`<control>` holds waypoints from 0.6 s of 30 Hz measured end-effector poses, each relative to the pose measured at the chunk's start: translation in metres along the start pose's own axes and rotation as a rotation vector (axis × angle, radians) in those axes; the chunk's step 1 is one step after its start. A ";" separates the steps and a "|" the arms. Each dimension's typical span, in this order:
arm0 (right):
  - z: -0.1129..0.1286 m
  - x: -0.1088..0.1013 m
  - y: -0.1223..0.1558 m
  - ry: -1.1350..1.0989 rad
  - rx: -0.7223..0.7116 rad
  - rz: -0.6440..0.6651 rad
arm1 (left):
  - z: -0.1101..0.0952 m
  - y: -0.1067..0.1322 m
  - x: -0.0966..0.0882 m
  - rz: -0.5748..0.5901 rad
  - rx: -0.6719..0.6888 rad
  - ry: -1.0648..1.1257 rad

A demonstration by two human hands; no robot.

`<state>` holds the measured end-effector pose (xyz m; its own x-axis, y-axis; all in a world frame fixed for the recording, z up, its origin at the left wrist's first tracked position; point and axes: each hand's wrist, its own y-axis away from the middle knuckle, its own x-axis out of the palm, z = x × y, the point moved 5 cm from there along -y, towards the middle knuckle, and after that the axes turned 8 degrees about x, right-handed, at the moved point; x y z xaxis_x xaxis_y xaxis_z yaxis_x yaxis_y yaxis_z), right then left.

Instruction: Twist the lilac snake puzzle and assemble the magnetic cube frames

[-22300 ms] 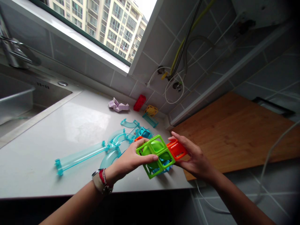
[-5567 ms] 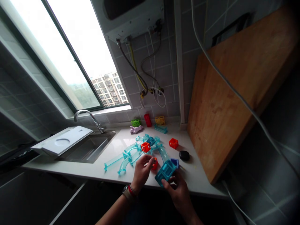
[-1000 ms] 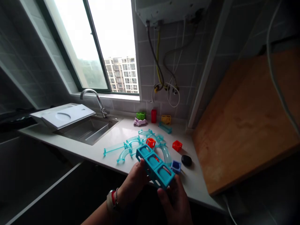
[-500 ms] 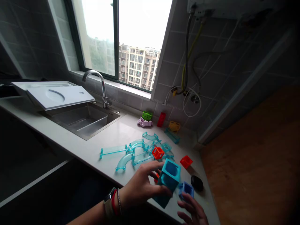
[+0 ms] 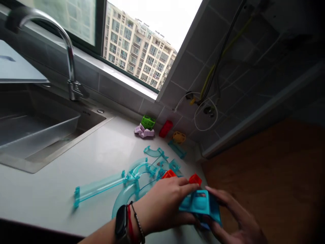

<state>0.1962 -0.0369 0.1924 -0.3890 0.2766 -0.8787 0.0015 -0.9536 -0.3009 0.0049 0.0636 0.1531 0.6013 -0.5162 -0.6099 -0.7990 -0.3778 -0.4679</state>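
Note:
My left hand (image 5: 167,200), with a watch and bracelets at the wrist, is closed round the left end of a teal hollow block (image 5: 200,203). From the right, my right hand (image 5: 236,220) pinches the block's other end between thumb and finger. The block is tilted in the air over the counter's near right part. Under it, a sliver of blue (image 5: 205,226) shows, mostly hidden. Just beyond my left hand lie two orange-red hollow blocks, the nearer-left block (image 5: 169,174) and the right block (image 5: 195,179).
Clear teal track pieces (image 5: 101,188) spread over the white counter (image 5: 101,152). Toward the wall stand a green block (image 5: 148,122), lilac pieces (image 5: 144,131), a red block (image 5: 166,128) and a yellow block (image 5: 178,137). At left are a sink (image 5: 48,162) and a faucet (image 5: 72,67).
The view has moved closer and tilted. My right hand has come up from beside the blue block and taken hold of the teal block, which has turned from upright to lying sideways.

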 end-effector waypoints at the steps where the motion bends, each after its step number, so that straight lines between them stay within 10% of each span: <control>1: 0.011 -0.004 -0.019 0.025 -0.005 -0.001 | 0.007 0.004 -0.013 -0.036 -0.060 -0.010; 9: 0.026 0.006 -0.202 0.008 0.113 0.054 | 0.051 0.043 -0.068 -0.080 -0.283 -0.023; 18: 0.011 0.104 -0.365 0.296 -0.040 0.047 | 0.088 0.079 -0.070 -0.366 -0.310 0.051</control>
<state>0.1450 0.3391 0.2146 -0.1017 0.2600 -0.9602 0.0514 -0.9626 -0.2661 -0.0995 0.1380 0.1028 0.8487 -0.3404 -0.4047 -0.5049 -0.7490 -0.4290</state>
